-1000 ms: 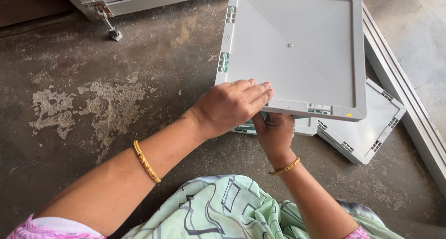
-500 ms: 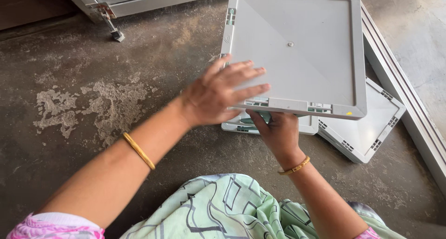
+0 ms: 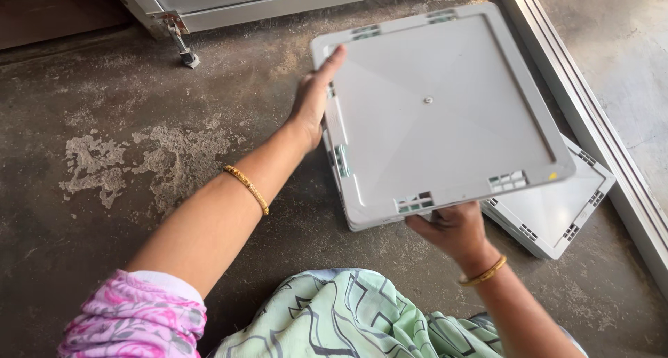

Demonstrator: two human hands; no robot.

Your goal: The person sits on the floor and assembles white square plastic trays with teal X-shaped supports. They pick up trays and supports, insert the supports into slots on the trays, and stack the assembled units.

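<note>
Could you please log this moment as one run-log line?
left hand: grips grey square panel left edge | right hand: grips near edge | second panel: on floor

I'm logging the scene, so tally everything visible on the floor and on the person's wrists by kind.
Grey square plastic panels: 2, one held, one on the floor
Gold bangles: 2, left wrist, right wrist
Metal door frame with foot: 1
Metal floor track: 1
Total: 6

Left hand (image 3: 311, 97) and right hand (image 3: 452, 227) grip a grey square panel (image 3: 438, 114) above the concrete floor (image 3: 104, 156).
</note>
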